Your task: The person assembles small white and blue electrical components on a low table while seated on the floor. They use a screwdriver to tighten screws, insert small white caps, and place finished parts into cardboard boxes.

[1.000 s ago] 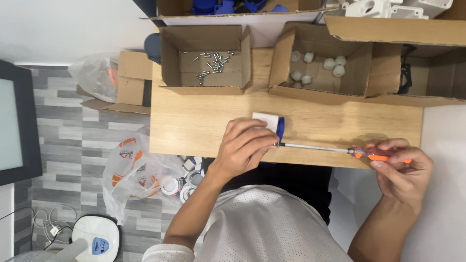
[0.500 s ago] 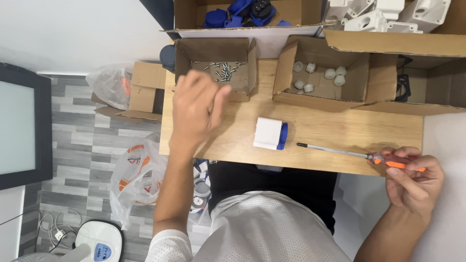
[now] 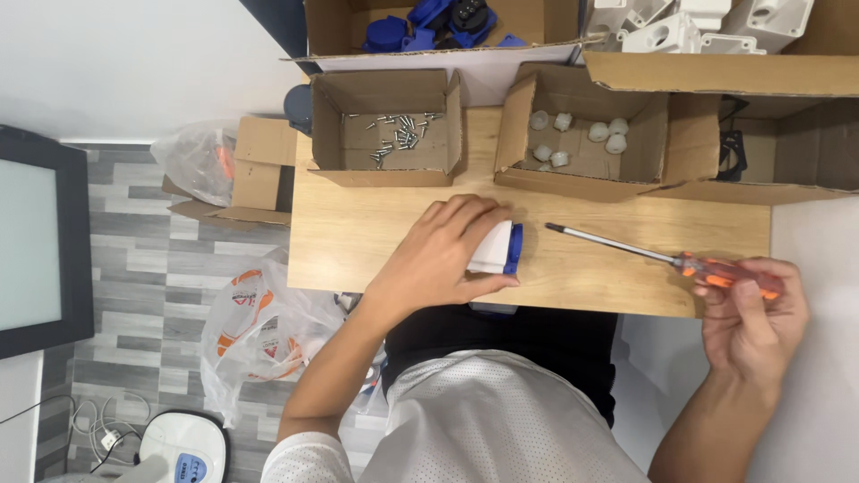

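Observation:
My left hand (image 3: 440, 258) grips a small white and blue plastic part (image 3: 497, 249) that rests on the wooden table (image 3: 358, 241). My right hand (image 3: 750, 315) holds an orange-handled screwdriver (image 3: 644, 255) at the table's right end. Its metal shaft points left toward the part, with the tip a short gap away from it. Behind my left hand stands an open cardboard box of screws (image 3: 398, 134).
A second open box (image 3: 582, 139) holds several white round caps. Farther back are a box of blue parts (image 3: 429, 22) and a box of white plastic housings (image 3: 698, 27). Plastic bags (image 3: 259, 331) lie on the tiled floor at left, beside a dark screen (image 3: 40, 241).
My left hand left the part, reached up to the screw box, then came back down onto the white and blue part. The screwdriver tip has drawn away from the part to the right.

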